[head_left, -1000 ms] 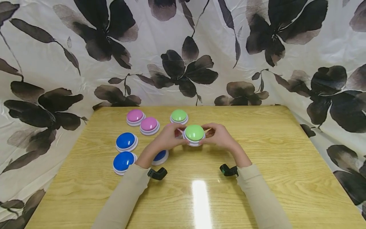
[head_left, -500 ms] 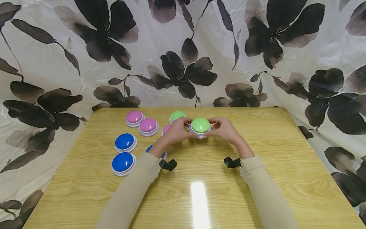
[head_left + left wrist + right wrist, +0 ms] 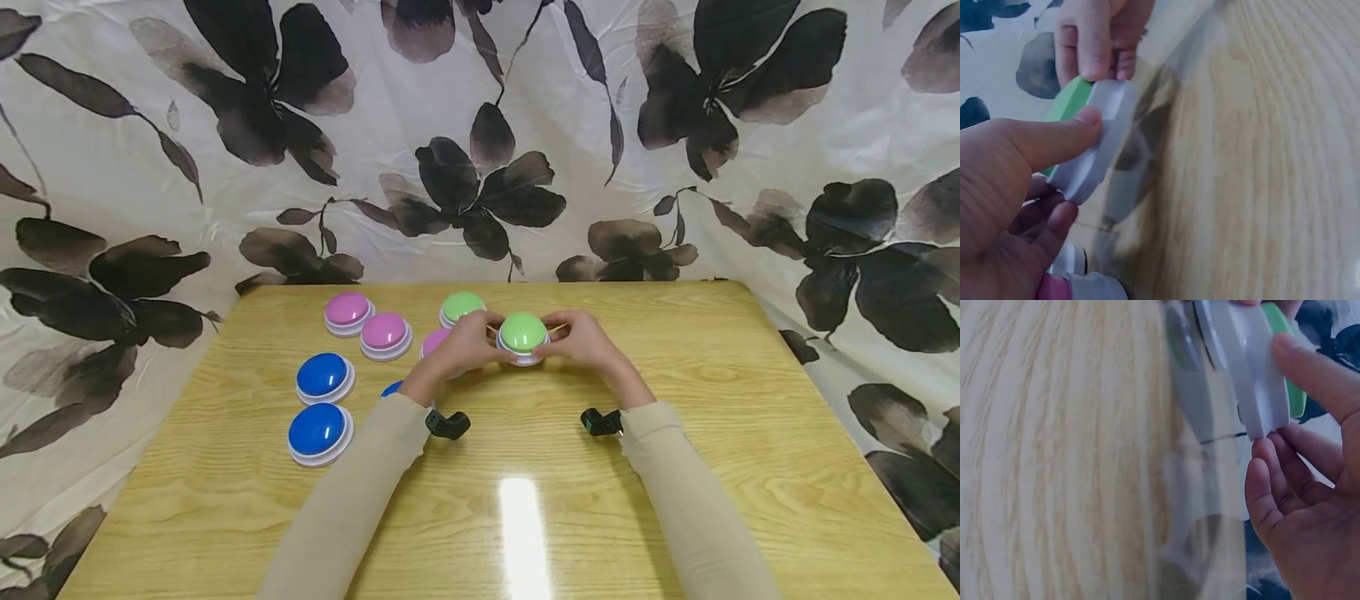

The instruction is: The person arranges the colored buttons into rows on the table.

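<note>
Taking the held green button [image 3: 523,332] as the clock's centre, two beige sleeves [image 3: 693,500] come in nearest, between 4 and 5 and between 7 and 8 o'clock. A front blue button [image 3: 317,429] lies at 8 o'clock on the bench [image 3: 465,517], a second blue button [image 3: 322,375] just beyond it, and a third blue button [image 3: 392,388] is mostly hidden by the left arm. The left hand [image 3: 468,343] pinches the held button's white base [image 3: 1116,103] at 9 o'clock, the right hand [image 3: 588,340] at 3; I cannot tell whether that base touches the bench. Three pink buttons [image 3: 383,332] sit around 9 o'clock, another green button [image 3: 461,306] near 10, short of the flowered cloth [image 3: 480,83]. The step in hand looks like two-handed positioning; the next move probably calls for keeping the button level and both pinches even.
</note>
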Tool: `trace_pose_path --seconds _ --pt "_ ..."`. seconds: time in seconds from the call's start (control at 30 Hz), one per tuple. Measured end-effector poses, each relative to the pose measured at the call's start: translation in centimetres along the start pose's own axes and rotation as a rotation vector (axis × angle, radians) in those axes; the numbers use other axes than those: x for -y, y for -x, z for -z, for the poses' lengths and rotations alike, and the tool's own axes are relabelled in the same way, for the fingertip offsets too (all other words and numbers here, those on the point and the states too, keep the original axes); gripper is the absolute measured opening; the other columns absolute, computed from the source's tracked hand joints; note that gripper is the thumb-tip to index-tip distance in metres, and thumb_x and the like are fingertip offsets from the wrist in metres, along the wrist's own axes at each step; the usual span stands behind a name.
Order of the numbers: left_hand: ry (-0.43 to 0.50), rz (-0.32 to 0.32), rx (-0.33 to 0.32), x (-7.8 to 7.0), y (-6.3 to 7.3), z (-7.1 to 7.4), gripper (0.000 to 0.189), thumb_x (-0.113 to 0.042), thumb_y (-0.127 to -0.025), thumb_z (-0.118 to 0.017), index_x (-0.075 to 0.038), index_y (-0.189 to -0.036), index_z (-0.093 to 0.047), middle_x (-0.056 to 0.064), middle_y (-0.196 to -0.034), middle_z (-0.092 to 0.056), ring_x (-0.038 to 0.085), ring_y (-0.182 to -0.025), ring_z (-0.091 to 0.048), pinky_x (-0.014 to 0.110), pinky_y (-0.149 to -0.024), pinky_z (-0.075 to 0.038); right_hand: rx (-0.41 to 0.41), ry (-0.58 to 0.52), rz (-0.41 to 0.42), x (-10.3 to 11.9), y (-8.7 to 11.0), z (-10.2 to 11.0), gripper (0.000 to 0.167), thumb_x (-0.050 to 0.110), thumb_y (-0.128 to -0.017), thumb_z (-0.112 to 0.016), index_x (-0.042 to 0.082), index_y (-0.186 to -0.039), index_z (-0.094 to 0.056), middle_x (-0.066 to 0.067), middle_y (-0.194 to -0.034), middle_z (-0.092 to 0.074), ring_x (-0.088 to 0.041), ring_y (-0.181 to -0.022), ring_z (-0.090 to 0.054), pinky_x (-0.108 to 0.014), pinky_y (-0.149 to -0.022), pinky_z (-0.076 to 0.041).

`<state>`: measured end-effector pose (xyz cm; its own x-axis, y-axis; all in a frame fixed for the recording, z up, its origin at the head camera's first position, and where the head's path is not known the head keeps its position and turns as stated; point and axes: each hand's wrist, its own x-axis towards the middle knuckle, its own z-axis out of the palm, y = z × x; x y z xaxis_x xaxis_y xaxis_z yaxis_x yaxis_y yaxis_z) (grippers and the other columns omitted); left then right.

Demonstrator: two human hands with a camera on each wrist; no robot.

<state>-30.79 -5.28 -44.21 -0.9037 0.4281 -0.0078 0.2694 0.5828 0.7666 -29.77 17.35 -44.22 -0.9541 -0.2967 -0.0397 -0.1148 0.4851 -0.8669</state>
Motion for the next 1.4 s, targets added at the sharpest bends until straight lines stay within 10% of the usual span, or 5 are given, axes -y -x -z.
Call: trace_pose_path --seconds 0.8,1.4 --pt "-0.245 0.034 0.143 -0.2 -2.3 1.2 0.06 -0.031 -0.071 -0.089 0.001 -0.116 -0.067 0.005 -0.1 -0.068 0.015 -0.085 -0.059 0.028 -0.078 -0.049 -0.027 0.027 -0.003 -1.7 -1.5 -1.4 0.062 0.017 -0.071 -0.088 -0.002 -0.124 -0.062 -0.012 -0.109 -0.065 -0.022 -0.089 -0.061 -0.028 -0.071 -0.051" --pt "-0.199 0.021 0.117 0.3 -2.2 1.0 0.066 -0.025 -0.069 -0.09 0.002 -0.123 -0.062 0.008 -0.109 -0.066 0.017 -0.095 -0.061 0.026 -0.082 -0.05 -0.045 -0.01 0.001 -2.3 -1.3 -1.8 0.069 0.015 -0.071 -0.088 0.001 -0.131 -0.057 -0.013 -0.112 -0.062 -0.023 -0.092 -0.059 -0.03 -0.074 -0.05"
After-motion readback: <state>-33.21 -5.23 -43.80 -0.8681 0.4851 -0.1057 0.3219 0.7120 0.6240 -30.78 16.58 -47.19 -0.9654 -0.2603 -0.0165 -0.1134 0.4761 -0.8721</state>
